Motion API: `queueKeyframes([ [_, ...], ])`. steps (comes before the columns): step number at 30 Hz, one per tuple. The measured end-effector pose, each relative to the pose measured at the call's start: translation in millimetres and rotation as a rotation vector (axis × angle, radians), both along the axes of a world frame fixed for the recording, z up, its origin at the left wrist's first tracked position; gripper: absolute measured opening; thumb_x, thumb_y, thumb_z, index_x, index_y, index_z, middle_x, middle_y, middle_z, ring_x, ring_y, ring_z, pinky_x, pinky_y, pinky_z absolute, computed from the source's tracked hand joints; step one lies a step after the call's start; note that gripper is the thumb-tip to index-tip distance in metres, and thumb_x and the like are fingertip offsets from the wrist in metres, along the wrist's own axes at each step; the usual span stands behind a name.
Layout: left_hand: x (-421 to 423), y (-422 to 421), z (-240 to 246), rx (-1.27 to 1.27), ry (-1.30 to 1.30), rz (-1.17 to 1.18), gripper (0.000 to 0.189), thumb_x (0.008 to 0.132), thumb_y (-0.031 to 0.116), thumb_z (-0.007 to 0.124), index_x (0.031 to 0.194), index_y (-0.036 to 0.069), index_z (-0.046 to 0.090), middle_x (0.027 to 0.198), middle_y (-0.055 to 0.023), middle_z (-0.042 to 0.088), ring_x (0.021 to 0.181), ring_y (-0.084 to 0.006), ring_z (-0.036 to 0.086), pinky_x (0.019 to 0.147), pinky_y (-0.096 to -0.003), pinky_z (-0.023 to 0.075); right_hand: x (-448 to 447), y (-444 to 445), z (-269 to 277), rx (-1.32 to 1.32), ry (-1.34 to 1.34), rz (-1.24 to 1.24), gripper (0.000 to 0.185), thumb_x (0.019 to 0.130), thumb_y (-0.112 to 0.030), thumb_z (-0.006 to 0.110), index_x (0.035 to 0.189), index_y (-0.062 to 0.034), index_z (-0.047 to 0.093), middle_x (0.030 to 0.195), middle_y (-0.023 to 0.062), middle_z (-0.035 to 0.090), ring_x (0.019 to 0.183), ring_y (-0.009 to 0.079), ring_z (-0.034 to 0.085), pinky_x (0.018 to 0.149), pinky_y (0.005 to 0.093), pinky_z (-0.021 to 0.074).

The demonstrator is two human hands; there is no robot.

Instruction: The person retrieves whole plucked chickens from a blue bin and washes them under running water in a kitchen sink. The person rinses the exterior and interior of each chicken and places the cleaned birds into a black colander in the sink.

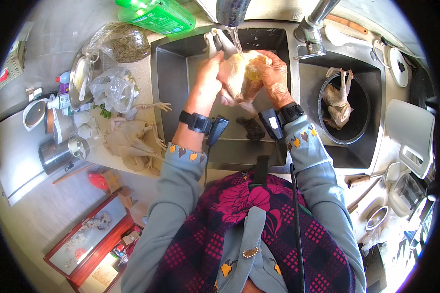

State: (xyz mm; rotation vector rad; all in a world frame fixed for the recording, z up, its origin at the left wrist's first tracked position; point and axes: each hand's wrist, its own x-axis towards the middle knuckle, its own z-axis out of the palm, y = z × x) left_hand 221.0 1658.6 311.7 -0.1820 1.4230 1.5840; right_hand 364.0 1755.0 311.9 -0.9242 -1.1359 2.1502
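Observation:
A plucked raw chicken (231,75) hangs over the larger steel sink basin (170,88), gripped between my hands. My left hand (209,71) holds it by the leg side, and the legs point up toward the back rim. At the opened body end, where yellow fat shows, my right hand (273,71) has its fingers curled on the bird; its fingertips are partly hidden. Water (235,38) runs from the faucet (231,13) onto the chicken. Below, a dark clump (252,129) lies on the basin floor.
Several plucked birds (132,141) lie on the left counter beside a clear plastic bag (113,89). In the right basin, a black pot (365,106) holds another plucked bird (339,99). A green bottle (157,16) lies behind the sink; a white cutting board (410,128) stands at right.

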Motion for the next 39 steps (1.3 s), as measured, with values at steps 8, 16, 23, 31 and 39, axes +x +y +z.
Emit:
queueKeyframes([
  [8, -9, -3, -17, 0.133, -0.374, -0.144, 0.024, 0.094, 0.019, 0.051, 0.102, -0.001, 0.061, 0.099, -0.0130, 0.067, 0.086, -0.0208, 0.066, 0.077, -0.0374, 0.0547, 12, -1, -16, -0.197, 0.082, 0.156, 0.046, 0.069, 0.013, 0.059, 0.113, -0.0029, 0.061, 0.101, 0.0053, 0.066, 0.089, 0.0161, 0.062, 0.081, 0.0285, 0.0505],
  [16, -19, -4, -24, 0.053, -0.232, -0.218, 0.039, 0.091, 0.031, 0.059, 0.115, 0.001, 0.056, 0.112, -0.0168, 0.062, 0.098, -0.0219, 0.062, 0.082, -0.0417, 0.0526, 13, -10, -28, -0.424, -0.060, 0.075, 0.039, 0.064, 0.015, 0.053, 0.102, 0.0056, 0.059, 0.096, 0.0114, 0.064, 0.083, 0.0245, 0.064, 0.075, 0.0341, 0.0531],
  [23, 23, -25, 34, -0.162, 0.851, -0.617, 0.076, 0.079, 0.035, 0.071, 0.138, 0.004, 0.035, 0.115, -0.0142, 0.060, 0.100, -0.0283, 0.059, 0.086, -0.0357, 0.0471, 16, -16, -13, -0.448, -0.166, -0.043, 0.030, 0.065, 0.014, 0.054, 0.093, 0.0055, 0.059, 0.088, 0.0123, 0.064, 0.080, 0.0262, 0.065, 0.072, 0.0369, 0.0543],
  [31, 9, -22, 9, 0.042, 0.310, -0.289, 0.035, 0.075, -0.006, 0.054, 0.109, -0.006, 0.059, 0.095, -0.0105, 0.067, 0.077, -0.0178, 0.066, 0.073, -0.0301, 0.0548, 23, -12, -22, -0.526, 0.093, -0.027, 0.036, 0.066, 0.013, 0.054, 0.100, 0.0052, 0.061, 0.096, 0.0125, 0.066, 0.084, 0.0264, 0.065, 0.076, 0.0371, 0.0528],
  [39, 10, -3, 13, -0.055, 0.405, -0.201, 0.034, 0.072, -0.010, 0.051, 0.106, -0.007, 0.057, 0.092, -0.0110, 0.066, 0.072, -0.0186, 0.065, 0.066, -0.0297, 0.0550, 18, -25, -32, -0.310, 0.057, -0.045, 0.059, 0.070, 0.016, 0.057, 0.126, -0.0022, 0.049, 0.114, 0.0121, 0.060, 0.105, 0.0247, 0.059, 0.094, 0.0366, 0.0466],
])
